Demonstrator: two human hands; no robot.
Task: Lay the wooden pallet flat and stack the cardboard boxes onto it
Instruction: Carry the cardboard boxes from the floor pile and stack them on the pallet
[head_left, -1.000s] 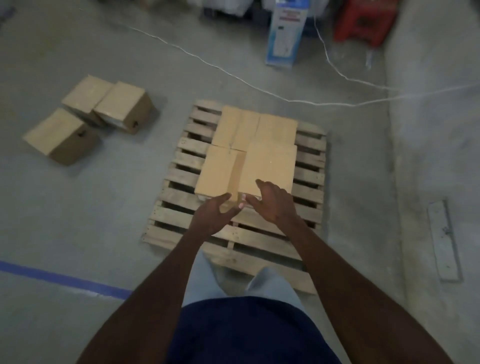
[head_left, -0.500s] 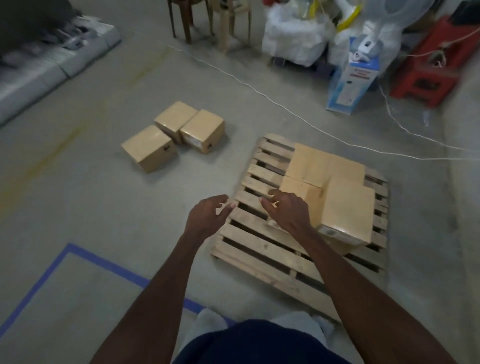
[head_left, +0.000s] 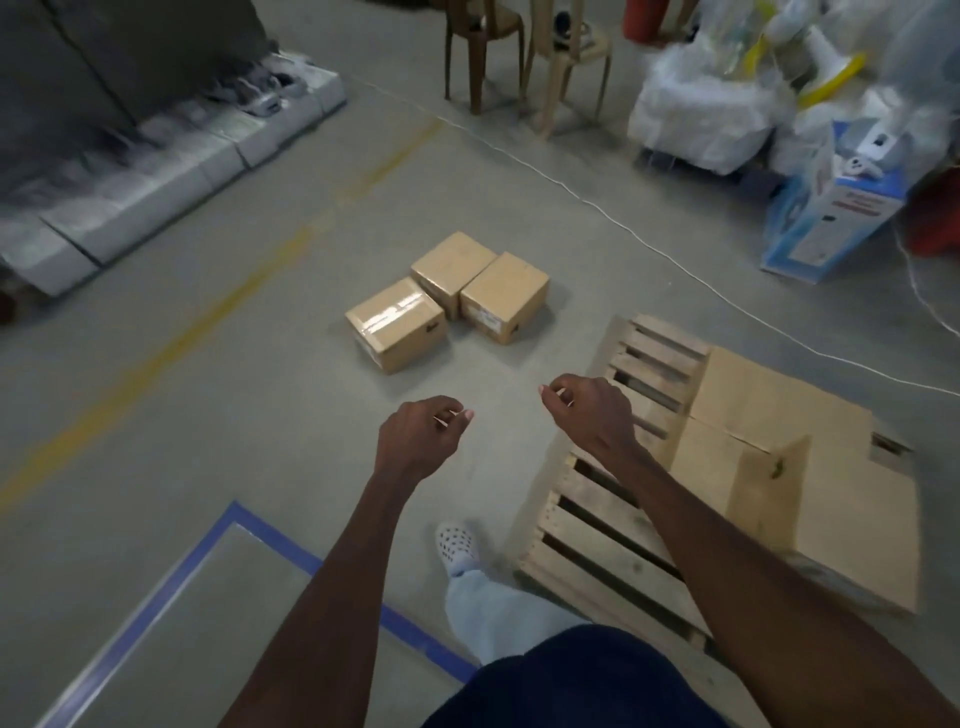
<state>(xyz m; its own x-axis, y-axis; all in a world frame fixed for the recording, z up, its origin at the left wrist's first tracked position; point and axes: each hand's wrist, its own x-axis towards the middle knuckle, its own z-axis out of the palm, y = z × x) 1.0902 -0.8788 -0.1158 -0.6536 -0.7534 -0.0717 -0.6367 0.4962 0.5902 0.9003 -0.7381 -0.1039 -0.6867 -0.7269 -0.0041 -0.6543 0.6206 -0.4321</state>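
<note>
No text can be read anywhere in the frame. The blue-and-white carton (head_left: 826, 223) at the upper right carries a red band of lettering on its side, but it is too blurred to make out. The cardboard box (head_left: 503, 297) just right of the frame's centre has a pale label low on its near face, and the cardboard box (head_left: 396, 325) to its left has one on its near-left side; the print on both is too small to read.
</note>
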